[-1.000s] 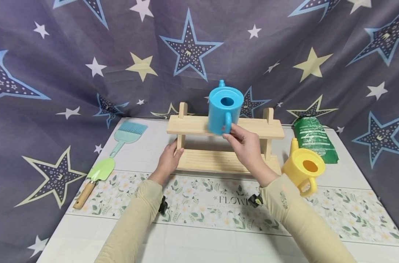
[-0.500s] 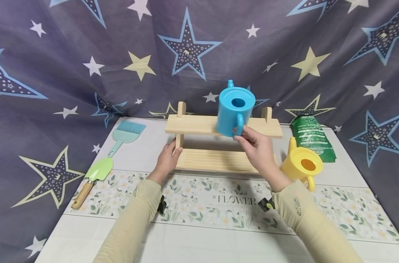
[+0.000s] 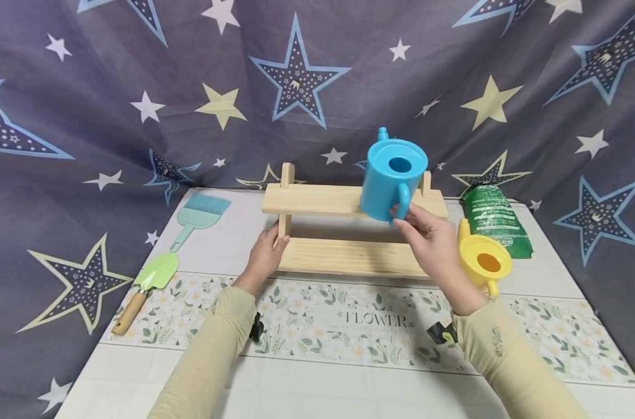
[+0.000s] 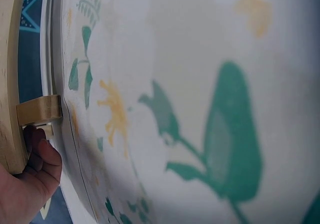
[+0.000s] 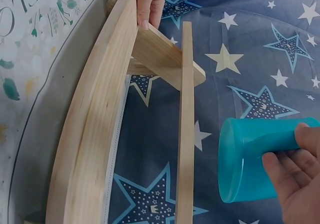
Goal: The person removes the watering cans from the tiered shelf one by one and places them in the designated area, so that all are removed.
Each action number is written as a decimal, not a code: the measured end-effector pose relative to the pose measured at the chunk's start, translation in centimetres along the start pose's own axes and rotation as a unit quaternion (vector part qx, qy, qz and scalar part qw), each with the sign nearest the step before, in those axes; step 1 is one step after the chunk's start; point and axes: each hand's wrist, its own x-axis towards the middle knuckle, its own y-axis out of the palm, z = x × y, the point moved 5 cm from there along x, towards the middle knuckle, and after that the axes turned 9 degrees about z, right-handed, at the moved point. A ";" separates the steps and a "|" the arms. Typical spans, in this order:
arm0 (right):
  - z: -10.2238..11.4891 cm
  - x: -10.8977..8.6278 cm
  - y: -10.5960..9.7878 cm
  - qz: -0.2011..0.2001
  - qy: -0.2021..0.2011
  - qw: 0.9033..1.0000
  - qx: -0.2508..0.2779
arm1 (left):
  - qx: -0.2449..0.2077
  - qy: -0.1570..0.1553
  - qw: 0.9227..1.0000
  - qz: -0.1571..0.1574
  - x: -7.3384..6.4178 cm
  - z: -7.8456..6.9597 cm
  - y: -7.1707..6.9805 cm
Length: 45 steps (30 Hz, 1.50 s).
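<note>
My right hand pinches the handle of a blue watering can, its spout pointing away from me. In the right wrist view the blue can hangs apart from the upper plank. My left hand grips the left upright of a two-tier wooden shelf. Seen from the left wrist, the fingers of that hand curl around the wood by the upright. Right of the shelf stands a yellow watering can, partly hidden by my right hand and wrist.
A green bag lies at the back right. On the left are a light blue brush and a green trowel with a wooden handle. A flower-patterned strip crosses the table, and a star-patterned cloth hangs behind.
My right hand has carried the blue watering can to the right, from the middle of the shelf to near its right end. The left hand stays on the shelf's left upright.
</note>
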 end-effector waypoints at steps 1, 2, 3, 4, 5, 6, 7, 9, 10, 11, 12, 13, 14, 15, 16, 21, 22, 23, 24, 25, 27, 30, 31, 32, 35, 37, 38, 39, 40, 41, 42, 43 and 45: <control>0.1 -0.1 -0.2 -0.003 -0.001 1.000 0.001 | 0.000 0.000 1.000 0.000 0.0 0.0 0.0; 0.1 -0.2 -0.4 -0.005 -0.001 1.000 0.002 | -0.001 0.000 1.000 0.000 0.0 0.0 0.0; 0.1 -0.3 -0.5 -0.008 0.000 1.000 0.002 | -0.001 0.001 1.000 0.000 0.0 0.0 0.0; 0.1 -0.4 -0.7 -0.009 0.001 1.000 0.003 | -0.002 0.000 1.000 0.000 0.0 0.1 0.0; 0.1 -0.6 -0.8 -0.010 0.002 1.000 -0.001 | -0.002 0.000 1.000 0.000 0.0 0.1 0.0; 0.1 -0.7 -1.0 -0.011 0.004 1.000 -0.008 | -0.001 0.000 1.000 0.001 0.0 0.0 0.0; 0.1 -0.9 -1.2 -0.012 0.006 1.000 -0.011 | -0.001 0.000 1.000 0.001 0.0 0.0 0.0; 0.1 -1.1 -1.5 -0.012 0.007 1.000 -0.012 | -0.001 0.000 1.000 0.001 0.0 0.0 0.0; 0.0 -1.2 -1.7 -0.013 0.005 1.000 -0.013 | -0.001 -0.001 1.000 0.001 0.1 0.0 0.0; 0.0 -1.4 -1.9 -0.014 0.004 1.000 -0.013 | 0.000 0.000 1.000 0.002 0.1 0.0 0.0; 0.0 -1.5 -2.1 -0.016 0.002 1.000 -0.012 | 0.001 0.000 1.000 0.003 0.1 0.0 0.0; -0.1 -1.6 -2.3 -0.017 -0.001 1.000 -0.011 | 0.000 0.000 1.000 0.002 0.1 0.0 0.0; -0.1 -1.7 -2.6 -0.020 -0.003 1.000 -0.011 | 0.000 0.000 1.000 0.003 0.1 0.0 0.0; -0.1 -1.8 -2.8 -0.022 -0.002 1.000 -0.014 | -0.001 0.000 1.000 0.003 0.2 0.0 0.0; -0.1 -1.9 -3.0 -0.025 0.000 1.000 -0.016 | -0.001 -0.001 1.000 0.003 0.2 0.0 -0.1; -0.1 -2.3 -4.1 -0.036 0.004 0.999 -0.034 | -0.001 -0.003 1.000 0.004 0.2 -0.1 -0.2; -0.1 -2.4 -4.4 -0.039 0.003 0.999 -0.037 | 0.000 -0.003 1.000 0.004 0.2 -0.1 -0.2; -0.1 -2.5 -4.6 -0.042 -0.001 0.998 -0.041 | 0.001 -0.002 1.000 0.004 0.1 -0.1 -0.2; -0.1 -2.6 -4.9 -0.046 -0.002 0.998 -0.043 | 0.001 -0.002 1.000 0.004 0.1 -0.1 -0.2; -0.1 -2.7 -5.1 -0.050 -0.002 0.998 -0.046 | 0.002 -0.002 1.000 0.005 0.1 -0.1 -0.1; 0.0 -2.9 -5.6 -0.058 0.000 0.997 -0.053 | 0.004 -0.002 1.000 0.006 0.1 -0.1 -0.1; -0.1 -3.4 -6.5 -0.070 0.012 0.995 -0.063 | 0.002 -0.002 1.000 0.006 0.1 -0.1 0.0; -0.2 -3.6 -6.8 -0.074 0.018 0.995 -0.069 | 0.002 -0.003 1.000 0.006 0.1 -0.1 0.0; -0.2 -3.7 -7.1 -0.078 0.022 0.994 -0.069 | 0.000 -0.004 1.000 0.005 0.1 -0.1 0.0; -0.4 -4.1 -7.9 -0.088 0.034 0.993 -0.074 | -0.001 -0.002 1.000 0.004 0.1 -0.1 0.0; -0.5 -4.4 -8.5 -0.093 0.043 0.992 -0.080 | -0.001 -0.001 1.000 0.003 0.0 -0.1 -0.1; -0.6 -4.5 -8.7 -0.096 0.047 0.991 -0.080 | -0.001 -0.001 1.000 0.003 0.0 -0.1 -0.1; -0.6 -4.6 -8.9 -0.098 0.054 0.990 -0.086 | 0.001 -0.001 1.000 0.003 0.0 -0.1 -0.1; -0.6 -4.8 -9.1 -0.100 0.059 0.989 -0.089 | 0.001 -0.001 1.000 0.004 0.0 -0.1 -0.1; -0.7 -4.9 -9.3 -0.102 0.064 0.989 -0.091 | 0.002 -0.002 1.000 0.004 0.0 -0.1 -0.1; -0.7 -5.1 -9.5 -0.102 0.072 0.988 -0.095 | 0.002 -0.002 1.000 0.004 0.0 -0.1 -0.1; -0.7 -5.3 -9.7 -0.103 0.076 0.987 -0.097 | 0.002 -0.002 1.000 0.005 -0.1 -0.1 0.0; -0.8 -5.6 -10.1 -0.106 0.080 0.986 -0.099 | 0.002 -0.002 1.000 0.006 -0.1 -0.1 0.0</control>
